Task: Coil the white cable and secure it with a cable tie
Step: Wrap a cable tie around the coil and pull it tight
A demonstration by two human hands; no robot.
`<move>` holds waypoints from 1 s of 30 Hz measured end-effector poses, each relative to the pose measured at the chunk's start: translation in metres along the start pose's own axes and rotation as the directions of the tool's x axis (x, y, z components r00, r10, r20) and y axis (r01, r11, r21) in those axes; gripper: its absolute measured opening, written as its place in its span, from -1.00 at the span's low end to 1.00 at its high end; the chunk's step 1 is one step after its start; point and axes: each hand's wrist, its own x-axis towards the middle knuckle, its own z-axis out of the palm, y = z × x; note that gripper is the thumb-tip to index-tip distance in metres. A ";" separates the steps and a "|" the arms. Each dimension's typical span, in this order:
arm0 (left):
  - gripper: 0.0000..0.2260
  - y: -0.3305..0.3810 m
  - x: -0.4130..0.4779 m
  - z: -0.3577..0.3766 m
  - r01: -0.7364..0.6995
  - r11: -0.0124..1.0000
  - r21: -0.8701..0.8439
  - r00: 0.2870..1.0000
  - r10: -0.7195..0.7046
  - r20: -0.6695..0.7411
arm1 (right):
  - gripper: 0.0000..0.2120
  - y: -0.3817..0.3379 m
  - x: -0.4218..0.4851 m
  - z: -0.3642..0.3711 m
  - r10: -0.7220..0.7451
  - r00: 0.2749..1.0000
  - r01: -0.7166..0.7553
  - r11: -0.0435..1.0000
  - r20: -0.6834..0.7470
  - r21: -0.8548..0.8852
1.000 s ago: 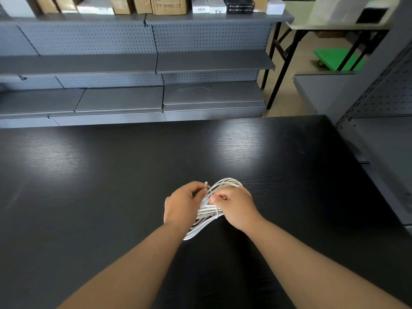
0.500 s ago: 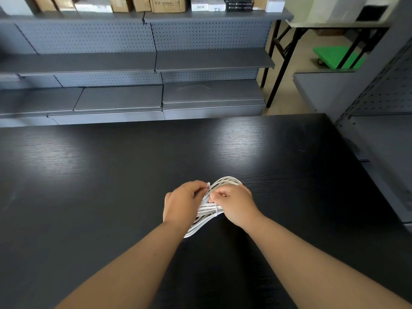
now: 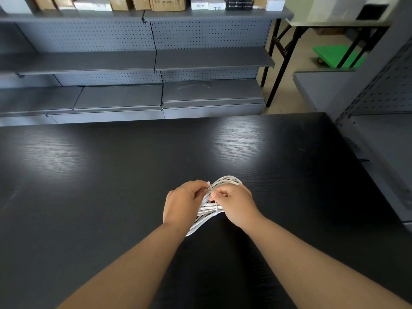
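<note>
Barely anything has shifted since a second ago: both our hands stay bunched over the same spot, and only the view has crept a touch closer.

The white cable [image 3: 229,179] lies coiled on the black worktop [image 3: 111,186], squeezed at its waist into a figure-eight. Its long axis runs on a slant, from the loop near our left wrist to the loop at the far right, beyond our right knuckles. The cable tie [image 3: 216,211] circles that waist, and its free tail rises between our two hands, pointing away from us.

Our left hand [image 3: 181,204] is curled, with thumb and forefinger pinching the tip of the tail. Our right hand [image 3: 234,204] is curled over the coil and pinches the strands just below the tail. Whether it also nips the tie itself, we cannot tell.

We judge the coiling done and the tie threaded, so what is left is cinching. The tail lies nearer our left hand, so that hand should pull it up and away. Our right hand should brace the bundle against the pull, across the cable's long axis.

Grey shelving [image 3: 156,61] stands behind the worktop.
</note>
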 end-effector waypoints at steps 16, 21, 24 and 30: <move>-0.86 -0.001 0.000 0.001 0.031 0.999 -0.045 0.999 -0.031 -0.009 | -0.74 -0.007 -0.002 0.007 -0.128 0.991 0.109 0.937 -0.035 -0.332; -0.88 -0.001 0.000 0.001 0.040 0.995 -0.094 0.999 -0.042 -0.016 | -0.77 -0.008 0.000 0.007 0.008 1.000 -0.008 0.999 0.012 -0.032; -0.89 -0.002 -0.001 0.002 0.027 0.995 -0.095 0.999 -0.030 -0.026 | -0.77 -0.009 0.000 0.007 0.058 0.998 -0.060 0.997 0.029 0.046; -0.91 -0.003 -0.002 0.002 0.042 0.995 -0.093 0.999 -0.044 -0.019 | -0.78 -0.009 0.000 0.002 0.094 0.981 -0.130 0.969 0.172 0.212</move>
